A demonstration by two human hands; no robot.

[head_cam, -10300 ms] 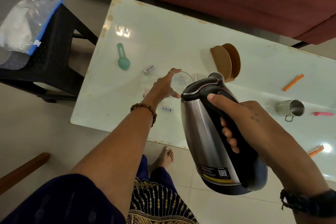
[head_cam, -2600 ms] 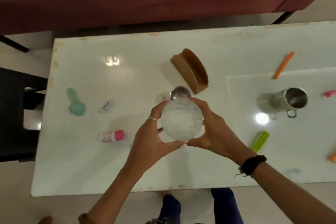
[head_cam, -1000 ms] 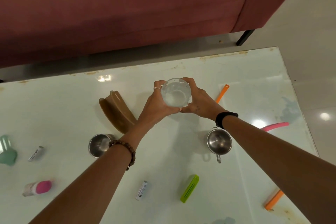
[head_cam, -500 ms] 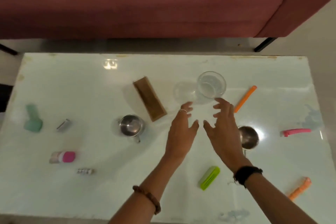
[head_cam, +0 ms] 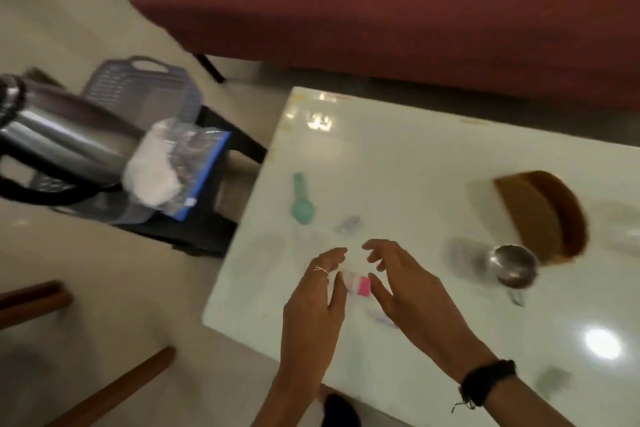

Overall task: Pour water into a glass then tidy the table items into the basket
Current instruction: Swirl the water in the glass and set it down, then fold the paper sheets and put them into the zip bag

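Both my hands hover over the left end of the white table (head_cam: 433, 163). My left hand (head_cam: 317, 302) and my right hand (head_cam: 405, 284) are open, fingers loosely spread, either side of a small pink-capped bottle (head_cam: 360, 285) that lies between them; neither grips it. A teal scoop (head_cam: 302, 202) and a small white tube (head_cam: 349, 224) lie just beyond the hands. The grey basket (head_cam: 145, 94) stands on a dark stool left of the table, with the steel kettle (head_cam: 59, 146) and a plastic bag (head_cam: 169, 166) in it. The glass is out of view.
A steel cup (head_cam: 512, 265) lies right of my hands, with a brown wooden holder (head_cam: 543, 215) behind it. A red sofa (head_cam: 398, 3) runs along the far side. Wooden chair parts (head_cam: 114, 388) stand at the lower left. The view is blurred by motion.
My hands have let go of the glass and moved left to the pink-capped bottle. The camera swung left, bringing the basket and kettle into view.
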